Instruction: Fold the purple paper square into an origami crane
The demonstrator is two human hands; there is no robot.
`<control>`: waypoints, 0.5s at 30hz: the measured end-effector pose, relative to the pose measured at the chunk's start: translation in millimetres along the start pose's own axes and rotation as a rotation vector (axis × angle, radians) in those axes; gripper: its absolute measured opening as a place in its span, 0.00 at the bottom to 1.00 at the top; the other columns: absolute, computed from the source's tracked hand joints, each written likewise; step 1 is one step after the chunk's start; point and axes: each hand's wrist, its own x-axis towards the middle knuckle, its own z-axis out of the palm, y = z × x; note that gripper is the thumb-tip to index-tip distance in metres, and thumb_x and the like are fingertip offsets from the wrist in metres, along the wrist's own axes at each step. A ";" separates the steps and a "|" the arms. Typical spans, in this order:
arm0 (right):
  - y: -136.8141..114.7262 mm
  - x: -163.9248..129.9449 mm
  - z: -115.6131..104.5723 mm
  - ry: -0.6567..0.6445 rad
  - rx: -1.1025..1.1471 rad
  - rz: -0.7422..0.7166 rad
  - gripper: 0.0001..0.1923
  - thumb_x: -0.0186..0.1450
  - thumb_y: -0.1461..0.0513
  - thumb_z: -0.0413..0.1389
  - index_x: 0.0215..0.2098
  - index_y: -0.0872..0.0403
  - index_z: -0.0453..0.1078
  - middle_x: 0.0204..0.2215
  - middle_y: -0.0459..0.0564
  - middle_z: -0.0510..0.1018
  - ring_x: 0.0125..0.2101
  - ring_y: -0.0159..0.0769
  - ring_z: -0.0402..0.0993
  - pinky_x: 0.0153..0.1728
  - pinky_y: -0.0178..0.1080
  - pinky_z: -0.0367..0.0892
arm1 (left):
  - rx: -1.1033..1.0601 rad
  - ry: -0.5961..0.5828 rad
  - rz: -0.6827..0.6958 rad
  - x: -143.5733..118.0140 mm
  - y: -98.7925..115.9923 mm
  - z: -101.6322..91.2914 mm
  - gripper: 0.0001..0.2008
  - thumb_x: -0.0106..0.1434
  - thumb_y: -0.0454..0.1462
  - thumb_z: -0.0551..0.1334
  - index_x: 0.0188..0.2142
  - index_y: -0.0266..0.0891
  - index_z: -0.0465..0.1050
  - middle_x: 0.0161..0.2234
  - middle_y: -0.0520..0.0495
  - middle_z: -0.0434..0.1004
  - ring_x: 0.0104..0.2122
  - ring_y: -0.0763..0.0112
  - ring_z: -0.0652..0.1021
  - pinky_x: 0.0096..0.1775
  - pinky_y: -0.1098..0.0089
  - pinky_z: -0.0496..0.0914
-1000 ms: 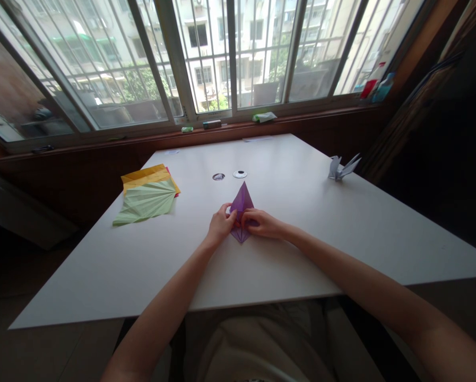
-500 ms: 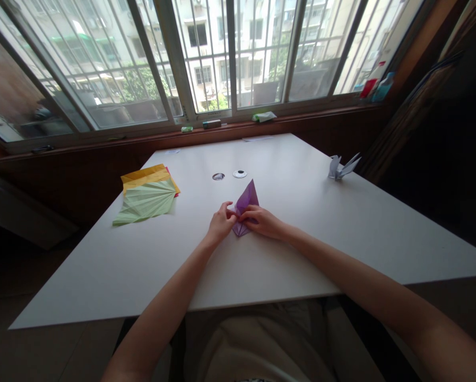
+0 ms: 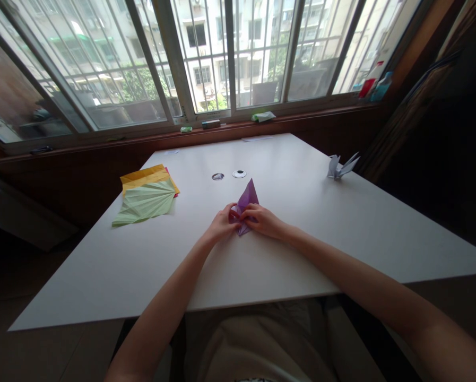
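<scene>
A purple folded paper (image 3: 248, 197), pointed at its far end, lies at the middle of the white table (image 3: 301, 249). My left hand (image 3: 221, 225) pinches its near left side. My right hand (image 3: 264, 220) grips its near right side. The two sets of fingertips meet over the paper's lower half and hide it. The tip leans to the far right.
A stack of pleated green, yellow and red sheets (image 3: 147, 197) lies at the left. Two small round discs (image 3: 228, 175) sit beyond the purple paper. A white paper crane (image 3: 340, 166) stands at the far right edge. Small items line the window sill (image 3: 222, 127).
The purple paper has turned so its tip leans right instead of straight away from me. Both hands have closed in tighter on its lower half.
</scene>
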 end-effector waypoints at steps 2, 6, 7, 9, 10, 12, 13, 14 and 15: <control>-0.4 0.0 -0.5 -0.008 -0.003 0.005 0.09 0.59 0.68 0.52 0.35 0.55 0.74 0.34 0.51 0.72 0.35 0.34 0.68 0.37 0.36 0.64 | -0.014 -0.027 -0.002 -0.1 -0.2 -1.1 0.31 0.47 0.30 0.63 0.52 0.39 0.60 0.33 0.50 0.74 0.32 0.73 0.73 0.38 0.71 0.68; -1.7 -0.2 -1.8 -0.020 -0.004 0.023 0.09 0.59 0.68 0.52 0.35 0.55 0.74 0.33 0.51 0.72 0.35 0.34 0.67 0.37 0.36 0.64 | -0.038 -0.065 -0.006 0.6 -1.6 -2.6 0.34 0.45 0.29 0.63 0.54 0.38 0.58 0.35 0.49 0.73 0.34 0.72 0.73 0.39 0.69 0.68; -1.8 -0.4 -2.0 -0.021 -0.001 0.024 0.09 0.59 0.68 0.52 0.35 0.55 0.74 0.34 0.51 0.72 0.35 0.34 0.67 0.37 0.36 0.64 | -0.041 -0.072 -0.007 0.7 -1.9 -3.0 0.35 0.45 0.29 0.63 0.54 0.38 0.57 0.36 0.48 0.72 0.35 0.71 0.73 0.40 0.69 0.68; -1.8 -0.6 -2.2 -0.023 0.002 0.019 0.10 0.59 0.68 0.52 0.35 0.55 0.74 0.34 0.51 0.72 0.35 0.34 0.67 0.36 0.36 0.63 | -0.045 -0.088 -0.005 0.7 -2.5 -3.8 0.36 0.44 0.29 0.64 0.55 0.38 0.57 0.37 0.47 0.72 0.37 0.70 0.73 0.41 0.69 0.68; -1.7 -0.7 -2.2 -0.022 0.001 0.015 0.10 0.59 0.68 0.52 0.36 0.55 0.74 0.34 0.51 0.72 0.35 0.34 0.67 0.36 0.36 0.63 | -0.047 -0.095 -0.004 0.6 -2.7 -4.2 0.36 0.44 0.30 0.64 0.55 0.38 0.56 0.38 0.47 0.72 0.38 0.70 0.73 0.41 0.68 0.68; -1.5 -0.7 -2.3 -0.021 -0.007 0.013 0.10 0.59 0.68 0.52 0.36 0.54 0.73 0.34 0.50 0.72 0.35 0.34 0.67 0.36 0.36 0.63 | -0.045 -0.100 -0.007 0.2 -3.1 -4.5 0.37 0.44 0.30 0.64 0.55 0.38 0.56 0.38 0.47 0.72 0.38 0.70 0.73 0.42 0.68 0.68; -1.5 -0.7 -2.3 -0.023 -0.012 0.013 0.10 0.59 0.68 0.52 0.36 0.54 0.73 0.34 0.50 0.72 0.35 0.34 0.67 0.36 0.36 0.63 | -0.042 -0.097 -0.007 0.0 -3.3 -4.4 0.37 0.44 0.30 0.64 0.55 0.38 0.56 0.39 0.46 0.72 0.38 0.69 0.73 0.42 0.68 0.68; -1.7 -0.7 -2.4 -0.026 -0.017 0.015 0.10 0.59 0.68 0.52 0.36 0.55 0.73 0.34 0.51 0.72 0.35 0.34 0.67 0.36 0.36 0.63 | -0.037 -0.093 -0.006 0.0 -3.6 -4.2 0.37 0.45 0.30 0.64 0.55 0.38 0.56 0.39 0.46 0.72 0.39 0.69 0.73 0.42 0.68 0.68; -2.0 -0.7 -2.6 -0.028 -0.020 0.017 0.09 0.59 0.68 0.52 0.36 0.55 0.73 0.34 0.51 0.72 0.35 0.34 0.67 0.36 0.36 0.63 | -0.029 -0.084 -0.006 0.0 -3.8 -3.7 0.37 0.45 0.31 0.64 0.55 0.38 0.56 0.39 0.46 0.73 0.39 0.69 0.73 0.41 0.67 0.69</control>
